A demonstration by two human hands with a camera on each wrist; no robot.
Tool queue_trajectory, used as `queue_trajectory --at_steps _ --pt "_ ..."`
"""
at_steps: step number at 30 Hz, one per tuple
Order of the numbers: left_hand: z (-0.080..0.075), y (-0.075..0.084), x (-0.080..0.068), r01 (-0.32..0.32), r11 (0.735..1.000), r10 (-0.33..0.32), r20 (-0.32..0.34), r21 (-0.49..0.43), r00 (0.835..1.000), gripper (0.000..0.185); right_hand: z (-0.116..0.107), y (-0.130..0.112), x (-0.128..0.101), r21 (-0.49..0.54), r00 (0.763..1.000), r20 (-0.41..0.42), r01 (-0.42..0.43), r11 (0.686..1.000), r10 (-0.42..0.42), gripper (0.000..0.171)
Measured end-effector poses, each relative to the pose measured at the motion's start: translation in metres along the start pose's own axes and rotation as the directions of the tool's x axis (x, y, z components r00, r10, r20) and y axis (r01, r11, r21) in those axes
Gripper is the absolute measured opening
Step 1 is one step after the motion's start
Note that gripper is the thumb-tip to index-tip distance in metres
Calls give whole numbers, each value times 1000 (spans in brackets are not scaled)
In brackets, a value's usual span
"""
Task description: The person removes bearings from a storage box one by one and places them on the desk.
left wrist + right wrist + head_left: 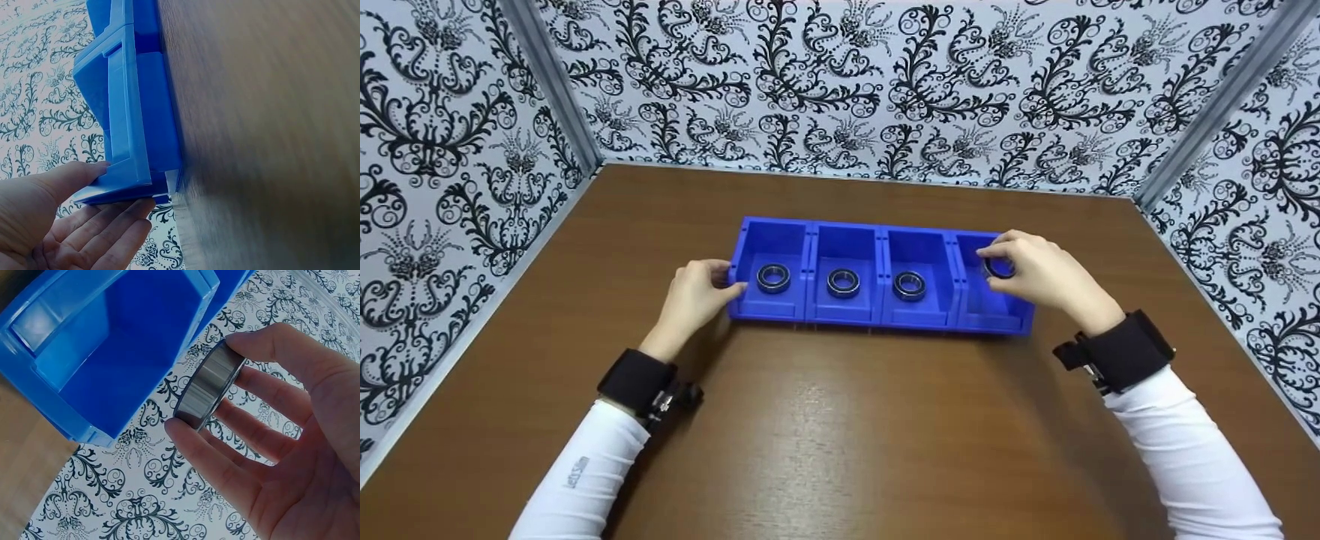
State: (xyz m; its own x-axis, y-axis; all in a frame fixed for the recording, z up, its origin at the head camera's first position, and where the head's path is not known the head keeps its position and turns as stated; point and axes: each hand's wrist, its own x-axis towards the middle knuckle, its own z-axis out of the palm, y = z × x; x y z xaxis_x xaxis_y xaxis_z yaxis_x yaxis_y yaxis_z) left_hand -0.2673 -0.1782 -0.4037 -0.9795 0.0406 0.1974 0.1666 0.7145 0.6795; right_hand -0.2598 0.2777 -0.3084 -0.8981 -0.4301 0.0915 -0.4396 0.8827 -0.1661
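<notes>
A row of joined blue storage bins [844,316] stands on the table. My left hand [699,294] grips the left end wall, thumb over the rim and fingers along the outside; the left wrist view shows that thumb [84,175] on the bin's edge. Between thumb and fingertips, my right hand [1039,271] pinches a ball bearing [209,386] by its steel outer ring, over the rightmost bin. One bearing lies flat in each of the other bins: the left bearing [761,283], the second bearing [832,288] and the third bearing [898,291].
The brown wooden table [810,427] reaches back to a patterned wall [840,97], with more patterned panels on both sides. Grey posts stand in the back corners. Each wrist wears a black strap, such as the right wrist strap [1125,352].
</notes>
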Motion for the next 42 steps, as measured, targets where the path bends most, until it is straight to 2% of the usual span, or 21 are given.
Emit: queue_trajectory --at_steps 14,42 --pt "-1 0 0 -4 1000 4 -2 3 1000 45 -4 -8 -12 4 1000 6 8 1000 -8 43" --pt "-1 0 0 11 1000 -11 10 1 1000 46 3 -22 -42 21 999 -13 41 999 -41 34"
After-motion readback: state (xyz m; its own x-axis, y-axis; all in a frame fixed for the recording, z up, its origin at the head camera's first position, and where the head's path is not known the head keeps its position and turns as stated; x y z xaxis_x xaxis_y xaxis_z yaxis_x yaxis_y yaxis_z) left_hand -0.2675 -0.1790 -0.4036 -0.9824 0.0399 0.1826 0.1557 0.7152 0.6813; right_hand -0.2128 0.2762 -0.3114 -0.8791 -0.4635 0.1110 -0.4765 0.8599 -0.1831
